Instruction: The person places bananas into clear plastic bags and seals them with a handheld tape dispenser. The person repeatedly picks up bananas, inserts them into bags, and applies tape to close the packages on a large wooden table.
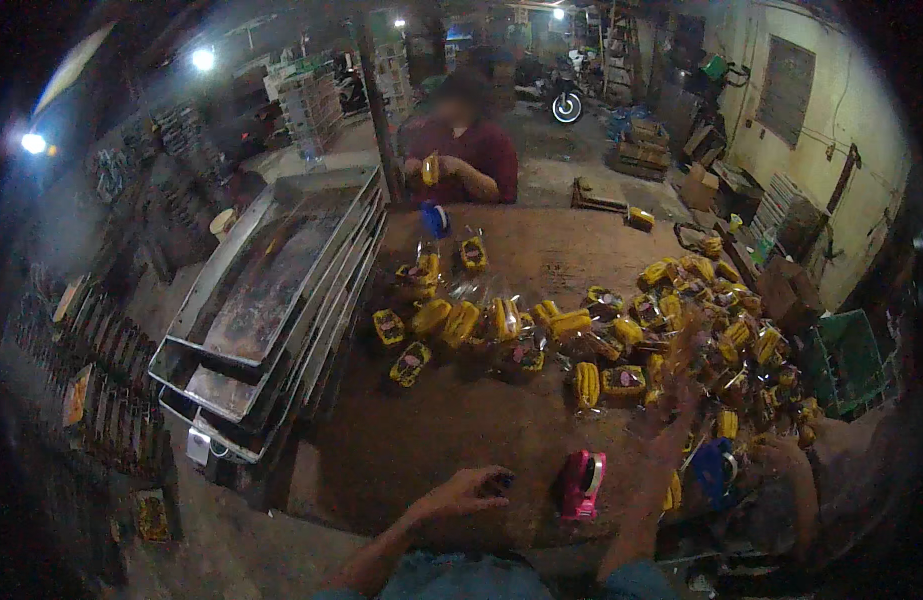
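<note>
My left hand [472, 491] is over the near part of the brown table [446, 435], its fingers slightly curled and apart, and I see nothing held in it. A pink tape dispenser [583, 486] stands to its right. My right hand [675, 397] is blurred, stretched out over the near side of a heap of yellow food packs in clear wrap [679, 300]. Whether it grips a pack is unclear. Closest to it are a labelled pack [623, 380] and an upright yellow pack [586, 385]. A blue tape dispenser [715, 471] lies right of my forearm.
Stacked metal trays [259, 300] line the table's left side. Across the table, a person [461, 150] holds a yellow pack near another blue tape dispenser [435, 219]. Another person's hand [784, 457] is at the right, near a green crate [848, 360]. Scattered packs [431, 319] cross the middle.
</note>
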`<state>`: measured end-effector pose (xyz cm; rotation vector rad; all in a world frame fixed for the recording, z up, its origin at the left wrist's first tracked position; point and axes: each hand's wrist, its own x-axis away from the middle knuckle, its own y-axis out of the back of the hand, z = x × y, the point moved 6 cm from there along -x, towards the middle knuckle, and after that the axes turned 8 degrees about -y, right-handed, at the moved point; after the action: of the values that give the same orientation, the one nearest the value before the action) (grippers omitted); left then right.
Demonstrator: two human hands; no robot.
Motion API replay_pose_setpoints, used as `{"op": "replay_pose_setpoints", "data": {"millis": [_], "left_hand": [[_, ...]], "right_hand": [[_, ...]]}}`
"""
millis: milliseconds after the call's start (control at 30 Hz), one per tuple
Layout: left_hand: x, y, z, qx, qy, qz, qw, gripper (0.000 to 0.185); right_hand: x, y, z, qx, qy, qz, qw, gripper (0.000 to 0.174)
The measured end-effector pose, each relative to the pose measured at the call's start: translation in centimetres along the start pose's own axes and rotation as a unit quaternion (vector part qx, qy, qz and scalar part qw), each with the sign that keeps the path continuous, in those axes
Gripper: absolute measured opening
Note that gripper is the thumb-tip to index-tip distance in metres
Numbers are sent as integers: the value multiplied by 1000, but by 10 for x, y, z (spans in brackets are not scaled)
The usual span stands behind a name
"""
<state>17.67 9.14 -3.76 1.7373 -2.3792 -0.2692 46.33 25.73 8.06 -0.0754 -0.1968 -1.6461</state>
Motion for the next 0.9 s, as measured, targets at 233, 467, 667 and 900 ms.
{"op": "replay_pose_setpoints", "data": {"millis": [233,467,667,900], "left_hand": [[20,137,187,-74,72,-457,884,53],[-5,232,221,-340,119,-511,781,61],[-14,211,280,-193,106,-438,871,53],[80,72,323,116,167,-349,915,40]], "right_hand": [[52,-56,-132,136,69,-37,988,46],[178,-119,-210,32,-111,30,993,40],[228,-142,-179,84,-273,47,957,36],[207,-166,-243,547,169,81,816,41]]}}
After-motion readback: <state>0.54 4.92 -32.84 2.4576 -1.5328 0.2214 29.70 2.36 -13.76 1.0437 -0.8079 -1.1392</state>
